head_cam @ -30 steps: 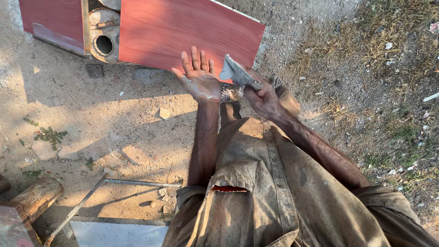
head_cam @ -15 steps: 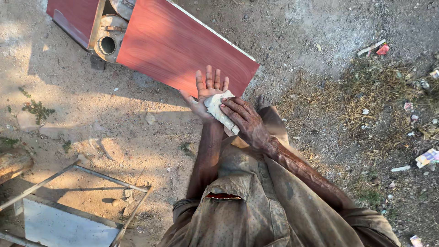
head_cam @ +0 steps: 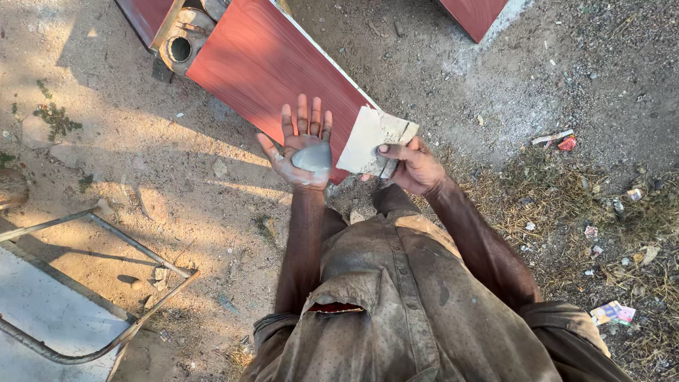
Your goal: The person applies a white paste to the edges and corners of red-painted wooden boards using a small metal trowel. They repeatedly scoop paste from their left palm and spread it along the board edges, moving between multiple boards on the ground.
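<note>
At the centre of the frame a grey lump of putty [head_cam: 312,157] is cradled on the flat, open-fingered left hand [head_cam: 303,150], presumably kept level, while just right a pale scraper card [head_cam: 373,140] is pinched by the right hand [head_cam: 414,168] above the red panel [head_cam: 269,64].

A red panel [head_cam: 272,67] lies flat on the sandy ground [head_cam: 141,163], a round pipe [head_cam: 179,49] at its upper left end. A second red panel [head_cam: 475,13] shows at the top edge. A metal frame [head_cam: 120,244] sits at lower left. Litter [head_cam: 559,140] and dry grass [head_cam: 622,233] lie on the right.
</note>
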